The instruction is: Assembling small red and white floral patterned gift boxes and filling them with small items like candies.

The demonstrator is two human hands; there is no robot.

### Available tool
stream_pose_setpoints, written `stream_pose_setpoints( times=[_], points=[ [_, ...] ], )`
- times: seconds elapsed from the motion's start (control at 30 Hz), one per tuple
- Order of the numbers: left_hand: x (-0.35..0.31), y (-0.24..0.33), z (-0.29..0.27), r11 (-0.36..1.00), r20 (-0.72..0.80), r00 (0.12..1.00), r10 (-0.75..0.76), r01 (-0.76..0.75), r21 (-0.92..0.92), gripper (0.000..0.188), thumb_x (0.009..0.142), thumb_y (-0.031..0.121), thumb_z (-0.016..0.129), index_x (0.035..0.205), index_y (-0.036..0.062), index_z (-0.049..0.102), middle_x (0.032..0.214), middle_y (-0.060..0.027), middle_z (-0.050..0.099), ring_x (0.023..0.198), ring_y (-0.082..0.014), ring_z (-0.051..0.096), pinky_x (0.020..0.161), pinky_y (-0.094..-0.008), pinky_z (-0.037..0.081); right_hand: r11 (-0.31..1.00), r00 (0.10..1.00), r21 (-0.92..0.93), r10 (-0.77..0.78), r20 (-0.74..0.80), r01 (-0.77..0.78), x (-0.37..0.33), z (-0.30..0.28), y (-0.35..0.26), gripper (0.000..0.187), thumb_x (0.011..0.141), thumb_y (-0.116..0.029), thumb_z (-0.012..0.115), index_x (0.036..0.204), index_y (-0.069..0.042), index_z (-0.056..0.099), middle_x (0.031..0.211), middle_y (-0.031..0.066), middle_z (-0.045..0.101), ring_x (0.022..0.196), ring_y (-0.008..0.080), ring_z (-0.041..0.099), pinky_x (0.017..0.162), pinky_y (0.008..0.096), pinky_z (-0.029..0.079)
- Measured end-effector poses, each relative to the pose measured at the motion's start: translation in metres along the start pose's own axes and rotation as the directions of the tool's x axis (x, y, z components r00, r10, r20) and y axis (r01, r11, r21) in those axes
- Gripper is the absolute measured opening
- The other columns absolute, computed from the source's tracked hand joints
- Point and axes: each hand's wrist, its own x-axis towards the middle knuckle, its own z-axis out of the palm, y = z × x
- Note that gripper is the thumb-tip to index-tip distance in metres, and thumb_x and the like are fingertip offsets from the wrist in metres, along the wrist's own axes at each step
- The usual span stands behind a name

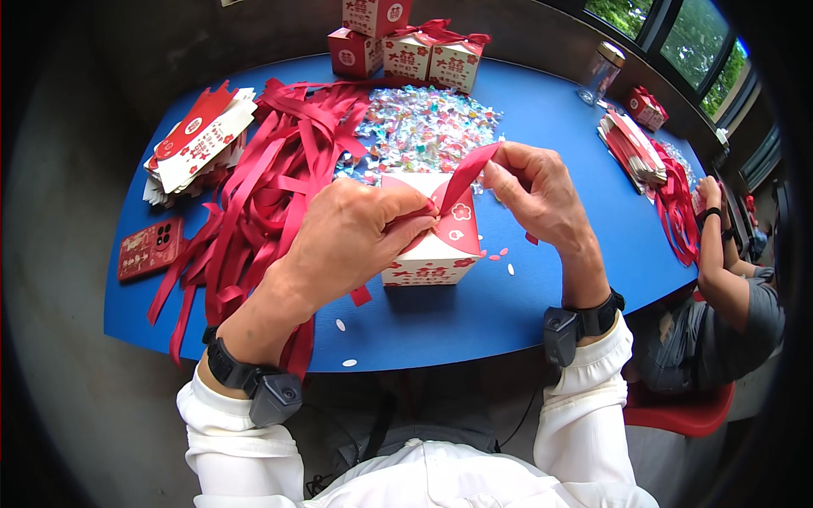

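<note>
Fingers of both hands close on a red ribbon (467, 173) atop a small gift box (428, 254) at the near-centre of a blue table (508, 313).

Left hand (351, 233) presses the ribbon down on the box's lid, apparently to steady it, while right hand (533, 190) pinches the free end, drawing it taut. The strip's long axis rises diagonally from box top toward upper right. Loose ribbons (262, 195), wrapped sweets (423, 127) and finished boxes (406, 46) lie beyond.
</note>
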Motion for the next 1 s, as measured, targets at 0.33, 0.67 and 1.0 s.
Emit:
stream_pose_setpoints(
  times=[0.33, 0.67, 1.0],
  points=[
    [0.000, 0.001, 0.001, 1.000, 0.002, 1.000, -0.018, 0.017, 0.014, 0.013, 0.085, 0.008, 0.078, 0.094, -0.0002, 0.074, 0.078, -0.0153, 0.073, 0.065, -0.0202, 0.072, 0.058, -0.0292, 0.053, 0.998, 0.953, -0.065, 0.005, -0.304, -0.026, 0.004, 0.000, 0.002, 0.027, 0.102, -0.024, 0.058, 0.093, -0.003, 0.070, 0.067, 0.0048, 0.065, 0.061, 0.0129, 0.059, 0.060, 0.0294, 0.048],
    [0.000, -0.002, 0.002, 1.000, -0.001, 1.000, -0.011, 0.011, 0.024, 0.012, 0.086, 0.009, 0.077, 0.092, -0.0001, 0.073, 0.075, -0.0156, 0.071, 0.066, -0.0196, 0.073, 0.058, -0.0293, 0.053, 0.935, 0.849, -0.354, 0.194, 0.491, -0.009, -0.005, -0.042, -0.020, 0.021, 0.083, -0.025, 0.079, 0.086, -0.004, 0.077, 0.072, 0.0106, 0.071, 0.066, 0.0215, 0.067, 0.062, 0.0340, 0.050],
    [0.000, -0.002, 0.003, 1.000, -0.008, 1.000, 0.002, -0.002, -0.019, 0.011, 0.086, 0.008, 0.076, 0.093, 0.0004, 0.073, 0.075, -0.0153, 0.071, 0.065, -0.0206, 0.072, 0.059, -0.0294, 0.054, 0.733, 0.899, 0.666, -0.190, 0.395, -0.138, -0.003, 0.005, -0.009, 0.039, 0.097, -0.032, 0.067, 0.118, 0.000, 0.073, 0.089, 0.0026, 0.072, 0.079, 0.0049, 0.060, 0.070, 0.0215, 0.049]
  ],
)
